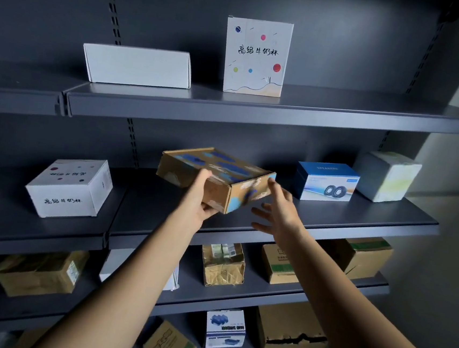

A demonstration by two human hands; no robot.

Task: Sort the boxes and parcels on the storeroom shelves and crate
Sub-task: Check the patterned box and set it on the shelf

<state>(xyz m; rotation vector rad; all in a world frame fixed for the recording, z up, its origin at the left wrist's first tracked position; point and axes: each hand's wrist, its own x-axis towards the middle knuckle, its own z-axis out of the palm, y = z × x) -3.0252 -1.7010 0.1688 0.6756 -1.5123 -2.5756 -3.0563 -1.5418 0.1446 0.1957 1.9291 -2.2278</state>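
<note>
Above the middle shelf (330, 220), the left hand (199, 201) grips a tilted brown box (217, 177) from below, held in the air. The right hand (278, 212) holds nothing, fingers spread, just beside its corner. Around it other boxes (327, 182) sit on every shelf; sorting seems partway, this box unplaced, no crate in view.
</note>
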